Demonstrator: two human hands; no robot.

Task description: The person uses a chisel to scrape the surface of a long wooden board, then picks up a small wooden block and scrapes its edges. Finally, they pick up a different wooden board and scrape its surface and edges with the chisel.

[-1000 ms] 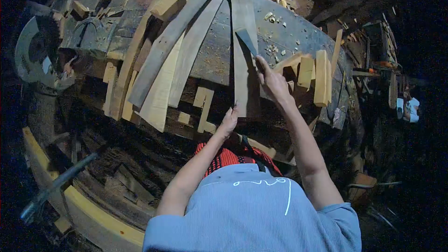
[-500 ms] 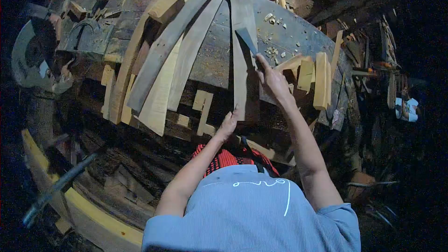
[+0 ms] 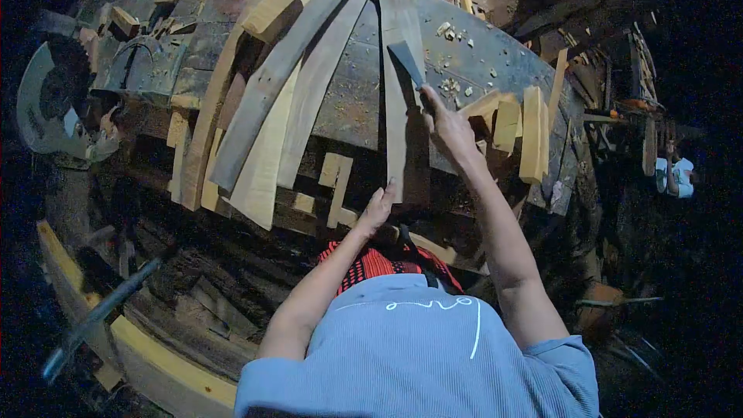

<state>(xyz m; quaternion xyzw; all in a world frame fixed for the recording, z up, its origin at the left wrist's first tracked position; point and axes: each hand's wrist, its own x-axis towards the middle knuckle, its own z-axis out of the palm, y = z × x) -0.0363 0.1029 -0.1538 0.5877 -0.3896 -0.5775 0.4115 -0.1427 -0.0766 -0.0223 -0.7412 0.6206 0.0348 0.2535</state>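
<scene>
The long board point(image 3: 396, 104) ran ahead between the hands. The left hand point(image 3: 376, 211) curled around its near end; the right hand point(image 3: 449, 130) closed round a flat-bladed tool point(image 3: 407, 63) slanting over it. Blade work seemed underway; further strokes would call for steady left-hand support.

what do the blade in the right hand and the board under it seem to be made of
The blade looks like bare metal, probably steel: flat, thin and cool grey. The board looks like wood, apparently unvarnished: dull grey-brown, without evident gloss, its grain hard to read.
</scene>
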